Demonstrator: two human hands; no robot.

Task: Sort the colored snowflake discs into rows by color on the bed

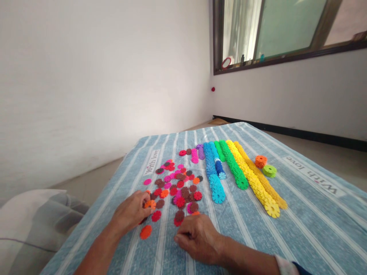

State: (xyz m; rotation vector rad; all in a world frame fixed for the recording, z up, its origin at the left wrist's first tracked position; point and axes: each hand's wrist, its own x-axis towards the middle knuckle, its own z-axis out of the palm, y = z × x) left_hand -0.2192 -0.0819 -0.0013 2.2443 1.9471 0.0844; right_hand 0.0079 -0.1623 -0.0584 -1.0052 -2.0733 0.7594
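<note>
At the left of a scattered pile of flat, notched plastic snowflake discs (180, 201) is my left hand (132, 209). Its thumb and index finger close on an orange snowflake disc (150, 204). My right hand (200, 237) rests low at the pile's near right side, its fingers curled in; whatever they hold, if anything, is hidden. The loose discs are red, brown, pink, orange and black. A red disc (156, 216) and another orange disc (145, 232) lie close to my left hand.
Right of the pile run overlapping rows of discs: purple (201, 152), light blue (218, 194), green (241, 181) and yellow (272, 209). Beyond them stand an orange stack (260, 161) and a lime-green stack (270, 170). A striped blue cloth (237, 233) covers the table.
</note>
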